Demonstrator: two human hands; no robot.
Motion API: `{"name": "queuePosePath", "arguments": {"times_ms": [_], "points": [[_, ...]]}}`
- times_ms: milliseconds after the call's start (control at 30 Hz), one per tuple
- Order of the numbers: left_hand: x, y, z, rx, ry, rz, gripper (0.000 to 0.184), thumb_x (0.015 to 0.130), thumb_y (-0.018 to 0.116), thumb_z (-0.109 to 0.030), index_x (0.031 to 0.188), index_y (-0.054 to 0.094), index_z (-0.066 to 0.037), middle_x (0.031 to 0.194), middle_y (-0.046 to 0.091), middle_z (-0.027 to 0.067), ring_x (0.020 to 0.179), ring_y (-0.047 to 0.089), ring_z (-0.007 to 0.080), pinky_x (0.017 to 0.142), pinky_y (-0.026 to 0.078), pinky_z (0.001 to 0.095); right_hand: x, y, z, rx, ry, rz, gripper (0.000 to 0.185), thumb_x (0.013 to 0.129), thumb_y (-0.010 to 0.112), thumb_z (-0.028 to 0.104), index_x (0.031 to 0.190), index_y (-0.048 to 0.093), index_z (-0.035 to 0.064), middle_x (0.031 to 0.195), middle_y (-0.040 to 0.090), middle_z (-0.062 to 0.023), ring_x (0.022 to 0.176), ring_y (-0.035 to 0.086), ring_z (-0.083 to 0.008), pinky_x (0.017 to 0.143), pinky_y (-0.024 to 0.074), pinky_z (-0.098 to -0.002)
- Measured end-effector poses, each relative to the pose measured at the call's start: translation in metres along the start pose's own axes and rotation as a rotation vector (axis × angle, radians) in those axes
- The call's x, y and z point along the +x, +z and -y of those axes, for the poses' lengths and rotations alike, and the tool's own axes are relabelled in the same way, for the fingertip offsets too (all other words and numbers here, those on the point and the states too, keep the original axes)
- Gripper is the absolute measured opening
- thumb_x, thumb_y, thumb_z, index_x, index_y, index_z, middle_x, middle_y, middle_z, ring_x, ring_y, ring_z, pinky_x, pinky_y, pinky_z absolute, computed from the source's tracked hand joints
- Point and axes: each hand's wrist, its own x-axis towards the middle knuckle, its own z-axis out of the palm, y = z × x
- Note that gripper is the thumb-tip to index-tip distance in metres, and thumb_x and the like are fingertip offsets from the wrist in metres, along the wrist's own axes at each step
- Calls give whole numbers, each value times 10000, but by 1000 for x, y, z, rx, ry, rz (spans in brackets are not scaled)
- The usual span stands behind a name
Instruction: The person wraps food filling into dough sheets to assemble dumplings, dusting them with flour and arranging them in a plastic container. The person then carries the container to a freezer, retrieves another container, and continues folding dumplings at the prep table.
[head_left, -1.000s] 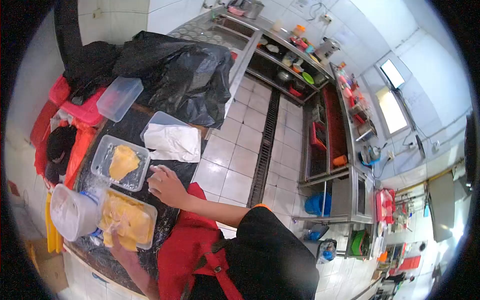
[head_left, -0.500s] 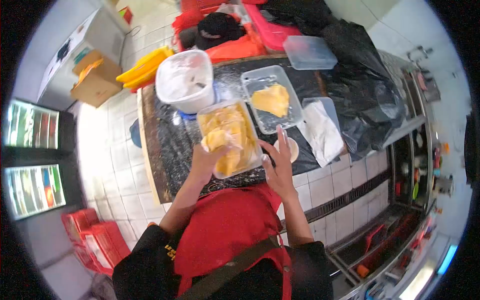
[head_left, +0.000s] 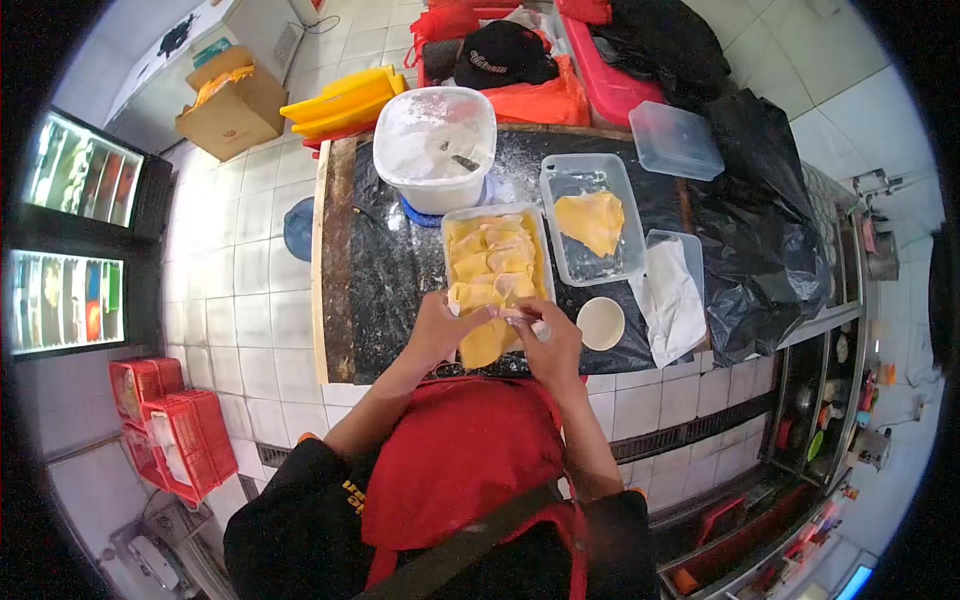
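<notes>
Pinching a yellow sheet (head_left: 476, 297) with the fingers of both hands: left hand (head_left: 440, 328) gripping from the left, right hand (head_left: 553, 343) from the right, thumbs and fingertips drawn in close together. Can't tell how it's folded, partly hidden. Holding it low over the near part of a clear tray (head_left: 544, 255), set around the middle of the near edge of the table (head_left: 380, 300) and filled with overlapping dough pieces (head_left: 487, 255). See a loose flap (head_left: 483, 348) drooping at the tray's near end, under the fingertips.

Going right along the near edge, note a round white cup (head_left: 601, 323) just beside the right hand, then a white cloth (head_left: 670, 305) by the near right corner, lying partly over a shallow container (head_left: 692, 250). Can't tell if fabric or paper. Past the cup, toward the far edge, see a second tray (head_left: 580, 262), powder-dusted, with a single yellow piece (head_left: 592, 222) inside.

Near the far edge, left part, find a white tub (head_left: 435, 190) with white powder (head_left: 415, 130) and a dark utensil (head_left: 464, 161). Toward the far right corner, see a clear box (head_left: 677, 140), then black plastic (head_left: 760, 220) draped over the right edge. Beyond the far edge, spot a black cap (head_left: 505, 55).
</notes>
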Motion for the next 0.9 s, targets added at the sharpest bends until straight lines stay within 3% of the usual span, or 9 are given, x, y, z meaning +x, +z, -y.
{"name": "queuePosePath", "arguments": {"times_ms": [133, 200, 333, 433, 500, 633, 700, 800, 900], "points": [[2, -10, 18, 175, 29, 123, 250, 830, 759, -150, 1000, 695, 22, 881, 709, 46, 757, 655, 103, 707, 534, 257, -5, 7, -19, -37, -133, 38, 253, 870, 713, 150, 1083, 640, 35, 1015, 691, -121, 903, 680, -215, 785, 538, -327], [0, -11, 17, 123, -102, 201, 305, 816, 790, -200, 1026, 692, -1, 887, 715, 45, 765, 637, 89, 700, 525, 266, -2, 13, -24, 402, 237, 79, 257, 872, 716, 135, 1087, 622, 31, 988, 690, -87, 881, 663, -170, 773, 535, -319], [-1, -18, 21, 211, 60, 312, 325, 823, 783, -224, 1027, 680, 7, 862, 708, 35, 784, 651, 103, 711, 531, 295, 14, -1, -31, 483, 323, 233, 300, 873, 720, 129, 1132, 608, 28, 1002, 687, -69, 908, 646, -136, 791, 531, -308], [-3, -31, 28, 406, -41, 422, 306, 829, 754, -224, 1029, 678, -5, 882, 720, 57, 815, 694, 181, 736, 543, 332, 36, 0, -37, 327, 211, 298, 335, 848, 743, 133, 1142, 620, 30, 1023, 697, -85, 933, 657, -143, 825, 533, -305], [-8, -37, 15, 1056, 59, 312, 288, 839, 707, -237, 1043, 682, -37, 904, 728, 85, 865, 699, 272, 744, 550, 370, 48, 4, -36, 156, 115, 343, 313, 840, 719, 35, 1130, 616, -20, 1038, 681, -78, 965, 647, -135, 863, 533, -274], [-22, -36, 8, 1153, 124, 303, 304, 852, 665, -265, 1095, 672, -83, 1034, 700, 88, 901, 677, 314, 763, 554, 398, 50, 7, -36, 120, 123, 345, 313, 828, 734, 46, 1117, 629, -9, 1052, 690, -70, 974, 647, -131, 871, 532, -275], [-22, -28, 24, 1044, 496, 363, 324, 893, 614, -284, 1159, 642, -103, 1150, 643, 90, 931, 672, 308, 799, 553, 423, 51, 10, -38, 96, 85, 346, 321, 819, 740, 57, 1117, 632, 4, 1045, 687, -75, 969, 652, -150, 863, 532, -287], [-12, -20, 32, 1218, 237, 402, 327, 919, 577, -279, 1195, 618, -109, 1225, 581, 85, 947, 664, 307, 822, 552, 430, 52, 10, -34, -81, -67, 314, 333, 802, 747, 86, 1112, 640, 28, 1029, 678, -92, 944, 655, -200, 843, 529, -316], [-11, -30, 29, 1044, 198, 406, 333, 967, 528, -287, 1240, 614, -118, 1213, 621, 95, 991, 655, 335, 847, 539, 421, 54, 4, -12, -269, -329, 191, 326, 806, 733, 150, 1102, 641, 49, 1024, 666, -121, 926, 640, -279, 850, 503, -375]]}}
